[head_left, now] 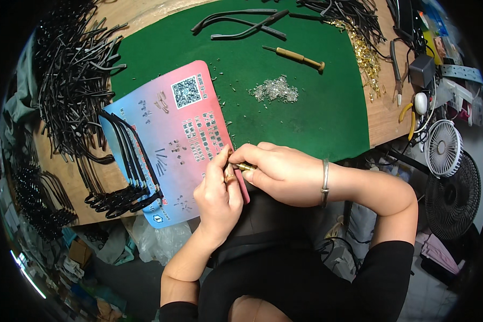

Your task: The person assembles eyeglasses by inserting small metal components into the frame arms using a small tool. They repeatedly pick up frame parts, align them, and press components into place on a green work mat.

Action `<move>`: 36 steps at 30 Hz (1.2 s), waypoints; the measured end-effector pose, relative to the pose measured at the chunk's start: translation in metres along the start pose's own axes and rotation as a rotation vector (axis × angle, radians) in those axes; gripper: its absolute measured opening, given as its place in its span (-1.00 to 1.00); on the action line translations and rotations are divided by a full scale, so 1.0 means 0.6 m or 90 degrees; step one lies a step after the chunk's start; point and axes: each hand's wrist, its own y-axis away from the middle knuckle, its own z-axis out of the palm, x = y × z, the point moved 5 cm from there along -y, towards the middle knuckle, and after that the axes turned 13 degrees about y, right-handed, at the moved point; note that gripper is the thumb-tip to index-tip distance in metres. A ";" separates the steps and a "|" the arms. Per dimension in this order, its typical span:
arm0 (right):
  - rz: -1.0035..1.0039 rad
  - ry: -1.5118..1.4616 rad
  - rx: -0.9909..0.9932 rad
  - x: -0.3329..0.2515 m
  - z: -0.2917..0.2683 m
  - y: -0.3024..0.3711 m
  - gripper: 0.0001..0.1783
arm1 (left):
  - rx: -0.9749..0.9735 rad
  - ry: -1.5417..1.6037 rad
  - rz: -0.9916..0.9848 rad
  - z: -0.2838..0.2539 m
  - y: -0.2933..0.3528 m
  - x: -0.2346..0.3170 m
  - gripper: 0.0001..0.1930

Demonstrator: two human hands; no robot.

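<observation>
While a smooth green mat (311, 126) is covering much of the wooden bench (389, 115), a round-cornered sheet (163, 129), fading from pink to blue, is lying partly over it and carrying small scattered bits of metal. Glinting silvery bits (275, 89) are forming a loose, grainy heap on the mat, and a second driver (295, 57), slim, brassy and flared at one end, is resting near them. Thin, dark temples (241, 24) are crossing at the far edge; a tangle of similar black strips (72, 91) is crowding the left side, and glossy black frames (126, 198) are lying in a row over the sheet's left edge. Gold-coloured flakes (366, 59) are trailing along the mat's right side.

The driver (245, 167) is showing a short, ridged brass body between the fingers. The part (229, 173) is looking small and brownish, mostly hidden, so its full shape is not readable; it is sitting at the sheet's near right edge.

The left hand (218, 198) is rising from below, pinching the part in its fingertips. The right hand (282, 173) is reaching in from the right, elbow bent outward, gripping the driver between thumb and curled fingers, its tip end meeting the left fingers. A silvery bangle (325, 183) is circling the right wrist.
</observation>
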 end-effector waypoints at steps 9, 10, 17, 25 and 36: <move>0.014 0.123 0.001 -0.009 -0.011 0.015 -0.64 | -0.065 0.168 -0.116 -0.006 -0.011 -0.021 -0.70; -0.011 0.137 0.001 -0.005 -0.017 0.021 -0.63 | -0.093 0.248 -0.201 -0.009 -0.011 -0.026 -0.71; -0.029 0.290 0.330 0.044 -0.039 0.051 -0.58 | -0.108 0.490 -0.274 -0.028 -0.035 -0.023 -0.59; -0.104 0.166 0.263 0.051 -0.058 0.039 -0.61 | -0.122 0.008 0.223 -0.071 -0.081 -0.006 -0.74; -0.150 0.533 0.410 -0.170 -0.269 -0.276 -0.72 | -0.280 0.726 -0.097 -0.078 -0.077 -0.063 -0.40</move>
